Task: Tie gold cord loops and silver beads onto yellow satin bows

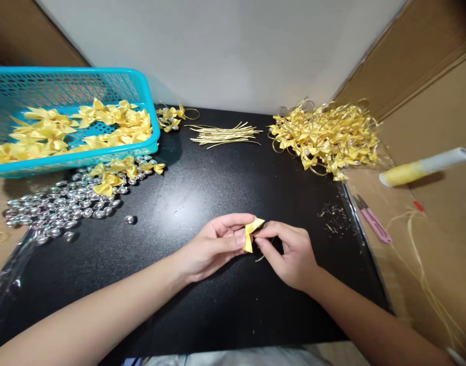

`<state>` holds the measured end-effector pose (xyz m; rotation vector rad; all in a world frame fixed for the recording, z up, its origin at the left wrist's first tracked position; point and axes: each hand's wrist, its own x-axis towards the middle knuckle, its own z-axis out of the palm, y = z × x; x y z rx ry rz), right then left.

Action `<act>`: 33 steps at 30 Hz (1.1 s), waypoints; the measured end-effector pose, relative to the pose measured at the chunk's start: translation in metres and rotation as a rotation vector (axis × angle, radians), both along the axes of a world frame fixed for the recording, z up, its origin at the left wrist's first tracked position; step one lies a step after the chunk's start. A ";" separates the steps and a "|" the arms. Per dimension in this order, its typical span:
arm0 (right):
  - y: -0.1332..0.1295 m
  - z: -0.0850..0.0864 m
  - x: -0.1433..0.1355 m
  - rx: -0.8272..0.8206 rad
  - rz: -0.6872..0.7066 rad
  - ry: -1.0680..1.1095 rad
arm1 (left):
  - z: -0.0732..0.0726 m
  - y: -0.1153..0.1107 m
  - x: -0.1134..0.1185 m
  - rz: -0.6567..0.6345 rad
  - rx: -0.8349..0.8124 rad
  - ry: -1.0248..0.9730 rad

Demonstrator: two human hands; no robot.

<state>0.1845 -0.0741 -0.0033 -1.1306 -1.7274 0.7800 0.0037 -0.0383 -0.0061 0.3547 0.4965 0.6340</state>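
Low over the black table, my left hand (221, 241) pinches a yellow ribbon flower (250, 235) between thumb and fingers. Close beside it on the right, my right hand (288, 251) has thumb and index finger pressed together on a thin gold cord (259, 258). One end of that cord pokes out below the fingertips, and part of it is hidden by the hand. The fingertips of both hands almost meet at the flower.
A blue basket (152, 134) of yellow ribbon flowers stands at the left, with silver beads (65, 203) before it. Cut gold cords (225, 134) lie at the back. Finished flowers on cords (324, 137) are heaped at right, near pink snips (374, 221) and a tube (426, 166).
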 end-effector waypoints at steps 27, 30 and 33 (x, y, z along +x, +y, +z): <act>0.003 0.008 0.002 0.168 -0.017 -0.082 | 0.003 -0.001 0.001 -0.006 0.074 0.004; 0.003 0.009 0.002 0.176 -0.017 -0.098 | 0.003 -0.001 0.001 -0.010 0.072 0.014; 0.003 0.009 0.002 0.182 -0.019 -0.105 | 0.003 -0.002 0.001 -0.010 0.079 0.031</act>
